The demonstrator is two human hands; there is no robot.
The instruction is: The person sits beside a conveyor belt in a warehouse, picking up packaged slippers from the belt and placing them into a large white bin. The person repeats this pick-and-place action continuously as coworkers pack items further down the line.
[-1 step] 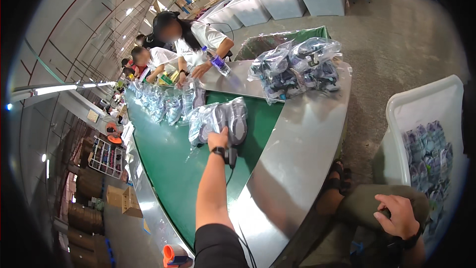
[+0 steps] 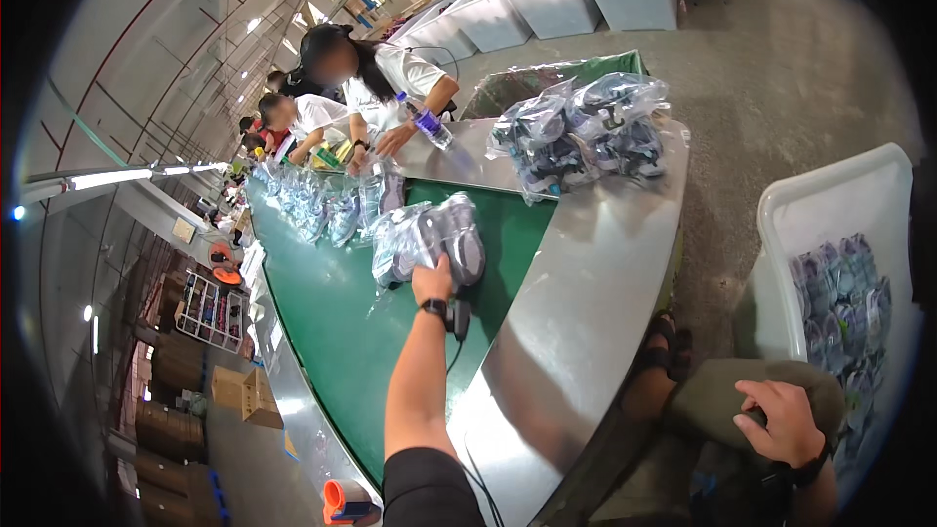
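My left hand reaches over the green belt and grips the near side of a clear plastic bag of grey shoes. Its thumb lies on top, while the other fingers are mostly hidden. My right hand rests above my knee in olive trousers, fingers loosely bent and apart, with nothing seen in it. Beyond the left hand, more bagged shoes line the belt. Several bagged dark shoes are heaped on the metal table's far right corner.
A white bin with bagged shoes inside stands at my right. Across the belt a person in a white shirt works beside a purple-labelled bottle. An orange tape dispenser sits at the near left edge. A cable hangs by my left wrist.
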